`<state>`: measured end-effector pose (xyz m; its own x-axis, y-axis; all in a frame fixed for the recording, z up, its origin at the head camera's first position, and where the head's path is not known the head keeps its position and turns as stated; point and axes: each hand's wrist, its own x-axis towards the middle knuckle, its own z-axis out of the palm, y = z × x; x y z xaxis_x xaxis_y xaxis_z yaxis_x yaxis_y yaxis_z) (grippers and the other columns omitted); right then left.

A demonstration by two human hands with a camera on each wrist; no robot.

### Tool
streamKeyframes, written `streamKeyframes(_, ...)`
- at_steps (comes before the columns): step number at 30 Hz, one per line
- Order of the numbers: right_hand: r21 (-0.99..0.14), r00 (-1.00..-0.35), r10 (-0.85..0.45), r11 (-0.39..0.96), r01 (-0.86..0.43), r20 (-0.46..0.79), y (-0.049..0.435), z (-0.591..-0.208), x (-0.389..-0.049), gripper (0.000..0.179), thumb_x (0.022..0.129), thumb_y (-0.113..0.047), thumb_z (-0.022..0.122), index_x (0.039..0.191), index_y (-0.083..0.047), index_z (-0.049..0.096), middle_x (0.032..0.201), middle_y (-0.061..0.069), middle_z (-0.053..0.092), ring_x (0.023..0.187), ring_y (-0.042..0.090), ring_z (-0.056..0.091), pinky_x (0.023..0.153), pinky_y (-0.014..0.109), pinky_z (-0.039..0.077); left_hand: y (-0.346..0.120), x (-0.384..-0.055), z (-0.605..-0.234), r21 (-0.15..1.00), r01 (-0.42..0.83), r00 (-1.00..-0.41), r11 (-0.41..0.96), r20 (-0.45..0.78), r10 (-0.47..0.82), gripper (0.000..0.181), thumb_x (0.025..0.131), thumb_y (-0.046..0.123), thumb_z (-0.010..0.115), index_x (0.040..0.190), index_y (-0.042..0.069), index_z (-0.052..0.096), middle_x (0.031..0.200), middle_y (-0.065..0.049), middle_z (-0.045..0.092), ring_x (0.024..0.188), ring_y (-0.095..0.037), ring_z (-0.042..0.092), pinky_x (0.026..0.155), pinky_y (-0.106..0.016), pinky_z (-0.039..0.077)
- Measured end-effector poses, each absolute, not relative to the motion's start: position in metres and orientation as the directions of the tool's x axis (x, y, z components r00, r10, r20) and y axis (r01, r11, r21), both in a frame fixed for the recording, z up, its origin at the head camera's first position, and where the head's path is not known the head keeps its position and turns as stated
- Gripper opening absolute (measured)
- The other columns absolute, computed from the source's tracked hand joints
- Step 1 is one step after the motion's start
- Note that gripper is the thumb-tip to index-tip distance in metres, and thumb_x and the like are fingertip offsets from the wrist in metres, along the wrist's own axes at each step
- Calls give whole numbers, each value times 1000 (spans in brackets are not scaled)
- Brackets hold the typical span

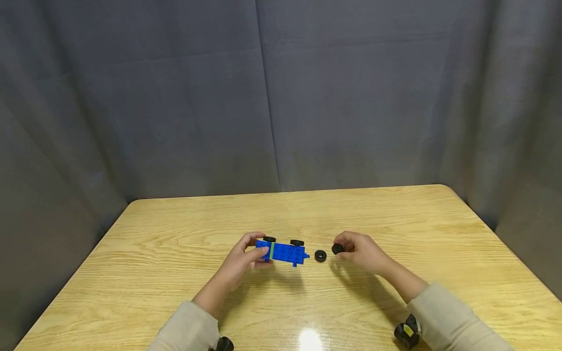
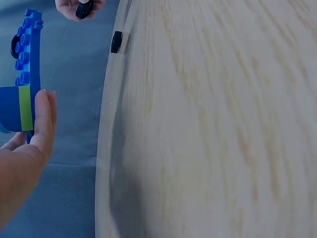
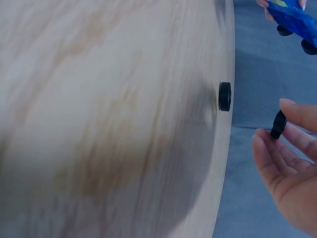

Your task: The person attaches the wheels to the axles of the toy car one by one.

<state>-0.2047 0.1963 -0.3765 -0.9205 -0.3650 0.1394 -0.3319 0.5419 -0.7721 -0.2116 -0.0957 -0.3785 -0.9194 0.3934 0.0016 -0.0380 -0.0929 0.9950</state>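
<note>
My left hand (image 1: 241, 258) grips a blue toy car chassis (image 1: 287, 252) by its left end, thumb across the face toward me, beside a lime-green strip. Two black wheels (image 1: 297, 242) sit along the far side of the chassis; a bare blue axle stub (image 1: 294, 264) sticks out on the near side. In the left wrist view, studs (image 2: 21, 54) line one face of the chassis (image 2: 34, 64). My right hand (image 1: 362, 251) pinches a black wheel (image 3: 279, 125) between thumb and fingers, above the tabletop. Between the hands, another black wheel (image 1: 320, 256) lies on the table.
The wooden table (image 1: 184, 229) has its far edge against a grey curtain (image 1: 197, 122), which also hangs at both sides. A black wrist device (image 1: 407, 331) shows by the right sleeve, another (image 1: 225, 344) by the left.
</note>
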Motion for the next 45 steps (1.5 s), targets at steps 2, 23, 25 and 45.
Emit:
streamKeyframes(2,-768,-921,-363,548,-331,139,196,-377,-205,25,78,-5,62,100,3,55,86,6,56,77,18,54,63,28,46,-96,-212,-379,995,-46,-916,-94,-5,401,49,84,7,53,125,-6,31,107,-17,31,85,-24,55,81,-46,41)
streamKeyframes(23,-755,-922,-372,572,-322,111,195,-377,-206,25,77,-4,62,100,2,55,83,4,55,74,16,54,61,28,45,-100,-215,-383,976,-170,-901,-140,-96,423,50,86,15,51,128,-4,30,108,-18,43,83,-20,57,82,-40,42)
streamKeyframes(25,-755,-922,-371,570,-323,113,195,-376,-206,25,77,-5,62,100,3,55,83,4,55,74,16,54,61,27,45,-101,-216,-384,968,-185,-897,-171,-95,432,52,86,13,52,128,-5,27,109,-18,42,85,-21,56,82,-39,42)
streamKeyframes(45,-761,-920,-375,562,-324,115,194,-382,-203,26,78,-4,62,102,3,55,87,5,56,77,17,54,63,28,45,-99,-216,-389,988,-132,-963,-75,-110,244,28,88,24,45,103,0,45,90,-12,50,72,-17,55,71,-33,47)
